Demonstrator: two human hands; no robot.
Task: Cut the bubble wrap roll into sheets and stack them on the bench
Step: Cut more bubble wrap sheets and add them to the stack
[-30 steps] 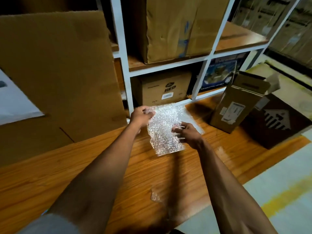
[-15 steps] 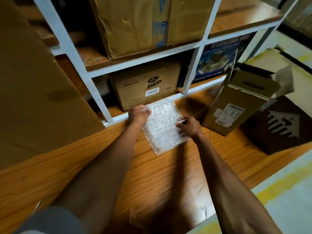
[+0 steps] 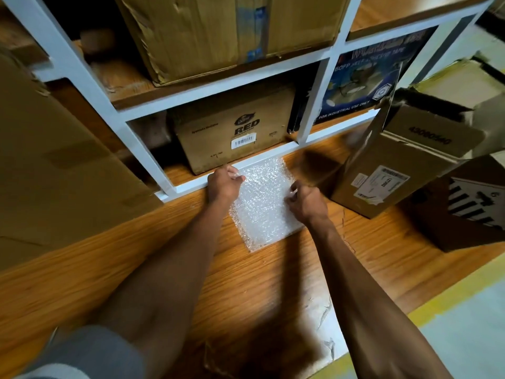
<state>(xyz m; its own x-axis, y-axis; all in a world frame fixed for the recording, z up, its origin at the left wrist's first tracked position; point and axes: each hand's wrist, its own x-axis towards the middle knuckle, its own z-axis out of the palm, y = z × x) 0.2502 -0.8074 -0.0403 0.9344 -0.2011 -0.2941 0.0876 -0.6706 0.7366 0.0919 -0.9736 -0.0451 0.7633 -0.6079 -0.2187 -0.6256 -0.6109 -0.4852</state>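
A clear bubble wrap sheet [image 3: 263,205] lies flat on the wooden bench [image 3: 164,269], its far edge against the white shelf frame. My left hand [image 3: 222,184] pinches the sheet's far left corner. My right hand [image 3: 306,202] pinches its right edge with curled fingers. Whether more sheets lie under it I cannot tell. No roll or cutting tool is in view.
A white shelf frame [image 3: 246,162] stands right behind the sheet with a "RED" cardboard box [image 3: 235,132] inside. An open cardboard box [image 3: 396,162] leans at the right, a dark box [image 3: 464,212] beyond it. A large cardboard sheet [image 3: 60,165] leans at the left.
The sheet was held up above the bench a second ago; both hands have lowered it flat onto the bench by the shelf frame. The view has moved closer.
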